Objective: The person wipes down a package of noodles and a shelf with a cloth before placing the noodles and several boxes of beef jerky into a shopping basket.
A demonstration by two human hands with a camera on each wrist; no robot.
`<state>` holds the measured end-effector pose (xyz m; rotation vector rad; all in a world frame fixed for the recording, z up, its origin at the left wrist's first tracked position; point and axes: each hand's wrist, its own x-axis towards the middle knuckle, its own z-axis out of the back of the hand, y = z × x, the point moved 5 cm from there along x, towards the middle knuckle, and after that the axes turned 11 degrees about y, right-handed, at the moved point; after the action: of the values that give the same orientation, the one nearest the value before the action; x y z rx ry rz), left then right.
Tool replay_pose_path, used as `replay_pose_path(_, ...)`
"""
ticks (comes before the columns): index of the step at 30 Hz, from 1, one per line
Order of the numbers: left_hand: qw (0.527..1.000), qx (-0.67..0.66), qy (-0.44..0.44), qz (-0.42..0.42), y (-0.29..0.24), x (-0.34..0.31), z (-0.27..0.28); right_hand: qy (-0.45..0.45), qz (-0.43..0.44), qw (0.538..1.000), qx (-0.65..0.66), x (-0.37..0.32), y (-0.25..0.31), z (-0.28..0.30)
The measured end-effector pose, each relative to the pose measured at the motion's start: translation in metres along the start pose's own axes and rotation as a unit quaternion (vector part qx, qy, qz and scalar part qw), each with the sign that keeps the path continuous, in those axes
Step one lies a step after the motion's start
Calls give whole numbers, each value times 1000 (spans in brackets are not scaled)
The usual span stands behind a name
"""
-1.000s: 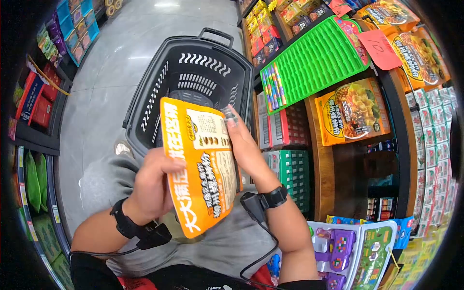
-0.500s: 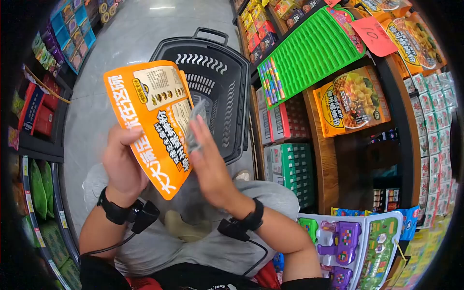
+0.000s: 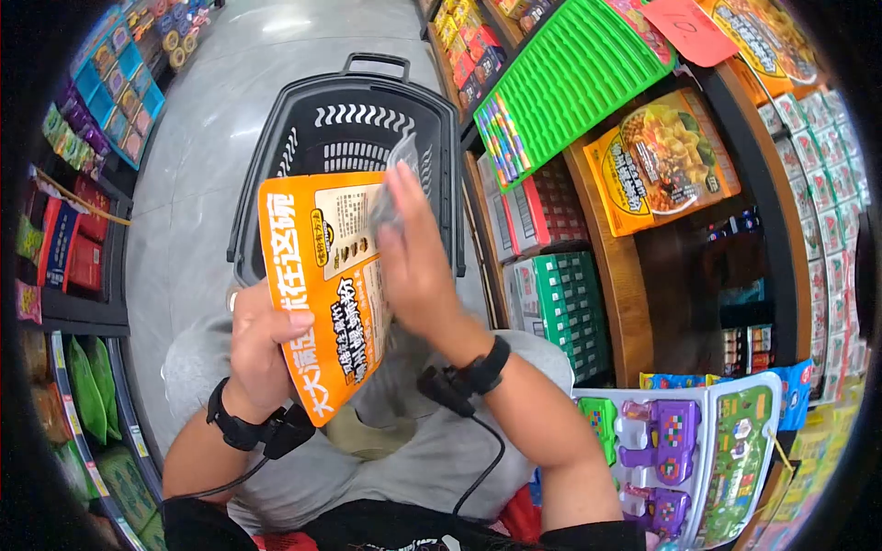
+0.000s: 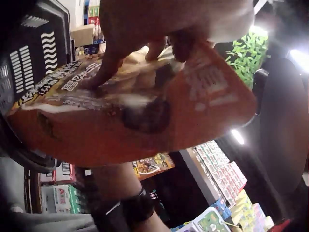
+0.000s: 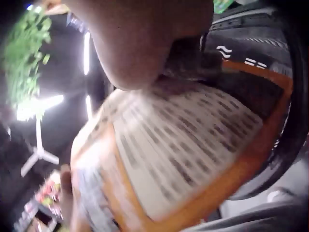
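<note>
My left hand [image 3: 262,340] grips an orange noodle packet [image 3: 317,239] by its left edge, thumb over the back panel with its printed text. In the left wrist view, fingers of that hand spread over the packet's [image 4: 207,106] other, pictured face. At the packet's right side my right hand [image 3: 418,266] holds a crumpled grey, cloth-like piece [image 3: 401,165] against it. The right wrist view shows the packet's cream text panel [image 5: 183,140] close below that hand, blurred. Below and beyond the packet stands a black shopping basket [image 3: 354,87].
A shelf on the right carries another orange noodle packet [image 3: 657,165], a green ridged board [image 3: 574,87] and green boxes [image 3: 560,303]. A pink price card [image 3: 691,29] hangs above. Toy packs [image 3: 680,450] lie near my right arm. Stocked shelves [image 3: 78,239] line the left of the grey floor.
The packet moved up and left, then came back down and right. My right hand has shifted along its right side with the grey piece, which now sticks up above the fingers.
</note>
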<state>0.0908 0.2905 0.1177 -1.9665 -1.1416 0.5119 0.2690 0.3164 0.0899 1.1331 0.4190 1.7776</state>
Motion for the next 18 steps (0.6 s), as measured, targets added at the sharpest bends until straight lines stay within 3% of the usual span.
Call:
replay_pose_path(2,997,55,45,32,5,-2,4,30,-204,965,162,3,-39,6)
replay_pose_path(3,993,102,53,38,9,-3,4,0,-218,972,86,4,-43,19)
replay_pose_path(5,977,167,109,69,13,-6,3,-42,-192,976,90,11,-63,37)
replay_pose_path(7,965,217,147,7,14,-4,-7,-74,-175,976,102,20,-71,53)
replay_pose_path(11,917,317,228,-86,28,-1,-19,145,-298,931,153,7,-111,48)
replay_pose_path(12,900,343,250,-103,30,-2,-21,169,-302,925,156,6,-110,47)
replay_pose_path(13,921,311,217,-85,31,-3,-24,193,-306,918,159,5,-109,46)
replay_pose_path(18,928,294,226,-43,32,-3,-26,236,-295,917,130,2,-89,41)
